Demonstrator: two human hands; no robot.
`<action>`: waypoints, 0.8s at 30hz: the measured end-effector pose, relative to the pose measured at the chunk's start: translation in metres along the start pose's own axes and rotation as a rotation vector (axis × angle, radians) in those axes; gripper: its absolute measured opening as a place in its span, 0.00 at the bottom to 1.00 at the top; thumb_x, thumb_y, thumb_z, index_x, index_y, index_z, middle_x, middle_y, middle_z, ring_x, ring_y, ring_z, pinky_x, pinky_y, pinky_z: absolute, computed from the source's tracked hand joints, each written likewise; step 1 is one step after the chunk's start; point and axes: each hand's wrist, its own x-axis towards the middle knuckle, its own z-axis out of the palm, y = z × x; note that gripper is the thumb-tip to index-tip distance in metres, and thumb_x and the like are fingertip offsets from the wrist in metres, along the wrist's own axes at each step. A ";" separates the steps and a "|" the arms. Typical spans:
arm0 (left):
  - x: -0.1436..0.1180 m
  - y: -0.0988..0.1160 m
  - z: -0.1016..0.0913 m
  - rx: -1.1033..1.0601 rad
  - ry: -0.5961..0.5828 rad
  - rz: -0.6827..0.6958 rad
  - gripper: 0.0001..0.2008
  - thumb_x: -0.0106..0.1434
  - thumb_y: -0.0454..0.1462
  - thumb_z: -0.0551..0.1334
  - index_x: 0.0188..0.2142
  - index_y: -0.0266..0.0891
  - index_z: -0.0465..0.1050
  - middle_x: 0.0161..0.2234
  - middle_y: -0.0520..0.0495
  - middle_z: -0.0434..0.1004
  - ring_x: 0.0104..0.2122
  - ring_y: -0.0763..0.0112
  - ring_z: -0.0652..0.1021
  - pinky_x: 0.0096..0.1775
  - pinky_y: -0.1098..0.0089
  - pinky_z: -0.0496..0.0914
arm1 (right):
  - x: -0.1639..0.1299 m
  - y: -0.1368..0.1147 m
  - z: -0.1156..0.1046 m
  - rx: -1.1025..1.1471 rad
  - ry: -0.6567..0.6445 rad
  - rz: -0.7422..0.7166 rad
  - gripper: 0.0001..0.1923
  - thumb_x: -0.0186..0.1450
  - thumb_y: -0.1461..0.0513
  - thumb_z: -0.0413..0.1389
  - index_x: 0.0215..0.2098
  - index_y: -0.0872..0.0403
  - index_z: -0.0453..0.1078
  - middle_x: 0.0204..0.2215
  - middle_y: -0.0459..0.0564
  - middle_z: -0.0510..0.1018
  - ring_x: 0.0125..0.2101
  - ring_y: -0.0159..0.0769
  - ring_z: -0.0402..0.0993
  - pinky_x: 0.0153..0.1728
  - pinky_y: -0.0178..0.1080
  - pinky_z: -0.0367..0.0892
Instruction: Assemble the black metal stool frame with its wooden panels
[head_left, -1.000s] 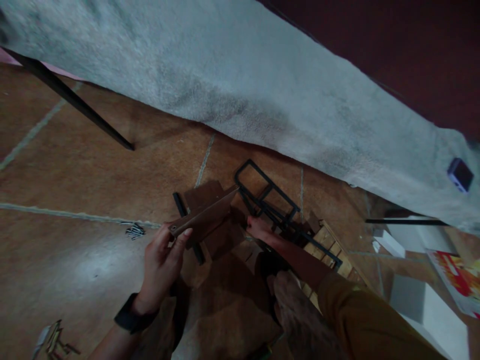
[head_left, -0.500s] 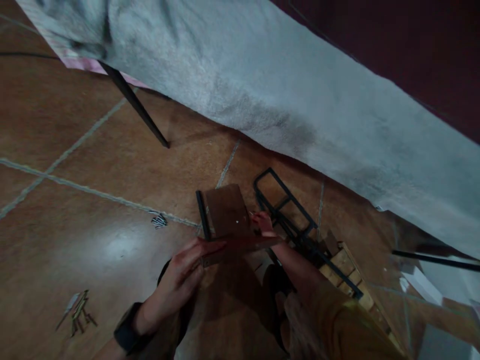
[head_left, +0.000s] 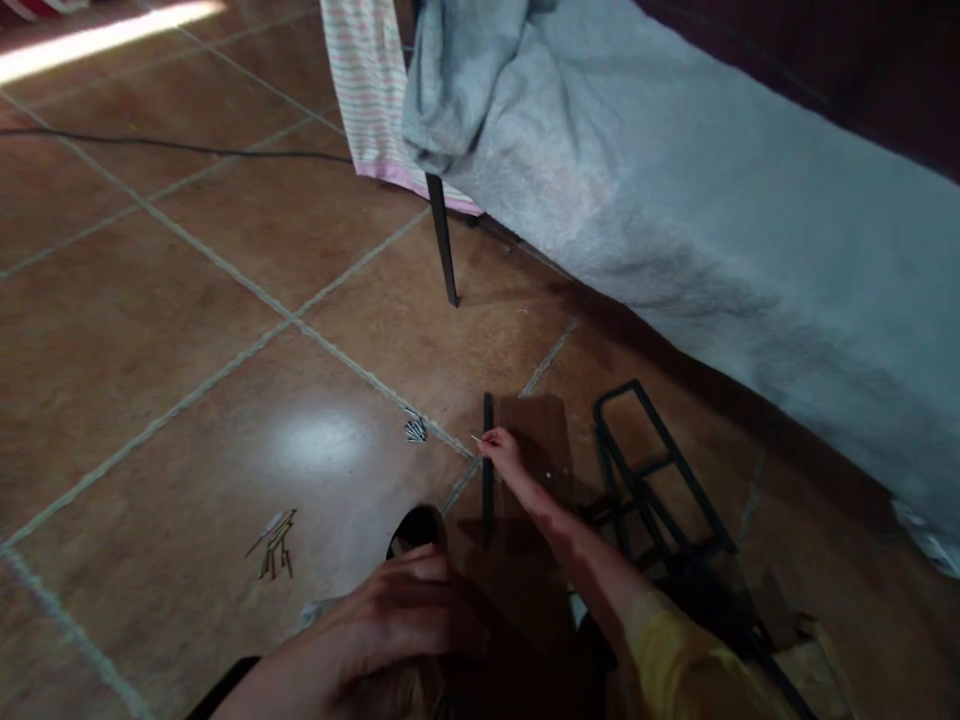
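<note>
— Where was the right hand [head_left: 501, 452] at that moment?

— Stretched out low over the tiled floor [head_left: 225, 330], at the near end of the dark wooden board [head_left: 544, 440] that lay flat there. Its fingertips were pressed together on a thin pale screw [head_left: 475, 438], which stuck out to the left of them, just beside the black bar [head_left: 487, 465] running along the board's left edge.

— And the left hand [head_left: 390, 630]?

— Close under the camera, at the bottom of the view, fingers curled over something dark. It was blurred and in shadow, so I could not tell what it held or how tightly.

— What lay around the board?

— Right of it, a black metal frame [head_left: 645, 480] lay on the floor, its far end toward the grey blanket [head_left: 675, 230]. Left of the board, on a grout line, sat a little heap of screws [head_left: 414, 428], near the right hand but apart from it. Further left, well away, was another scatter of small fasteners [head_left: 276, 540] on the shiny tile.

— Anything further back?

— A thin black leg [head_left: 442, 240] stood on the floor under the blanket's edge, with a striped cloth [head_left: 367, 90] hanging beside it. A dark cable [head_left: 172, 145] ran across the tiles toward the far left corner.
</note>
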 end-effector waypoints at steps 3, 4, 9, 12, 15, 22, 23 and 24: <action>-0.017 -0.007 -0.008 -0.059 0.094 -0.007 0.14 0.67 0.39 0.52 0.50 0.47 0.70 0.44 0.44 0.78 0.47 0.60 0.74 0.52 0.59 0.66 | 0.008 -0.010 0.038 -0.090 -0.042 -0.044 0.06 0.58 0.67 0.52 0.34 0.54 0.67 0.31 0.47 0.76 0.33 0.32 0.73 0.37 0.34 0.68; -0.021 -0.009 -0.010 -0.070 0.114 -0.015 0.15 0.67 0.40 0.51 0.50 0.47 0.70 0.45 0.44 0.77 0.48 0.60 0.74 0.52 0.58 0.65 | 0.008 -0.014 0.046 -0.120 -0.044 -0.061 0.07 0.58 0.68 0.52 0.35 0.54 0.68 0.34 0.47 0.76 0.36 0.32 0.73 0.40 0.35 0.67; -0.029 -0.016 -0.023 -0.069 0.036 -0.055 0.15 0.67 0.37 0.53 0.52 0.48 0.68 0.46 0.45 0.76 0.47 0.62 0.73 0.51 0.59 0.66 | 0.010 -0.040 0.071 -0.393 -0.116 -0.235 0.08 0.62 0.67 0.51 0.37 0.53 0.70 0.42 0.50 0.73 0.44 0.34 0.68 0.48 0.36 0.62; -0.030 -0.017 -0.028 -0.076 0.011 -0.077 0.15 0.66 0.36 0.54 0.51 0.48 0.68 0.46 0.46 0.76 0.47 0.64 0.73 0.49 0.63 0.67 | 0.013 -0.059 0.086 -0.664 -0.239 -0.375 0.10 0.66 0.64 0.49 0.43 0.51 0.69 0.43 0.48 0.72 0.42 0.33 0.69 0.44 0.33 0.63; -0.032 -0.019 -0.031 -0.076 0.039 -0.077 0.14 0.66 0.37 0.56 0.50 0.48 0.69 0.45 0.47 0.77 0.46 0.65 0.73 0.50 0.65 0.66 | 0.017 -0.074 0.102 -0.814 -0.285 -0.423 0.13 0.68 0.62 0.49 0.50 0.48 0.66 0.46 0.49 0.70 0.41 0.34 0.70 0.40 0.33 0.63; -0.037 -0.025 -0.033 -0.030 0.103 -0.085 0.13 0.67 0.37 0.53 0.48 0.46 0.71 0.43 0.47 0.78 0.44 0.65 0.74 0.50 0.64 0.66 | 0.024 -0.075 0.107 -1.013 -0.374 -0.428 0.13 0.70 0.64 0.42 0.47 0.51 0.67 0.45 0.52 0.71 0.40 0.36 0.71 0.38 0.35 0.63; -0.037 -0.026 -0.033 -0.028 0.101 -0.084 0.13 0.67 0.37 0.53 0.49 0.46 0.70 0.43 0.47 0.78 0.44 0.65 0.74 0.50 0.63 0.65 | 0.025 -0.073 0.105 -1.015 -0.366 -0.418 0.13 0.70 0.64 0.42 0.47 0.52 0.66 0.45 0.52 0.72 0.40 0.35 0.71 0.38 0.35 0.63; -0.036 -0.027 -0.033 -0.029 0.093 -0.080 0.13 0.67 0.37 0.53 0.49 0.45 0.70 0.43 0.47 0.78 0.44 0.64 0.73 0.50 0.63 0.65 | 0.025 -0.071 0.102 -1.018 -0.360 -0.411 0.13 0.71 0.65 0.41 0.47 0.53 0.66 0.45 0.52 0.72 0.40 0.35 0.71 0.37 0.34 0.63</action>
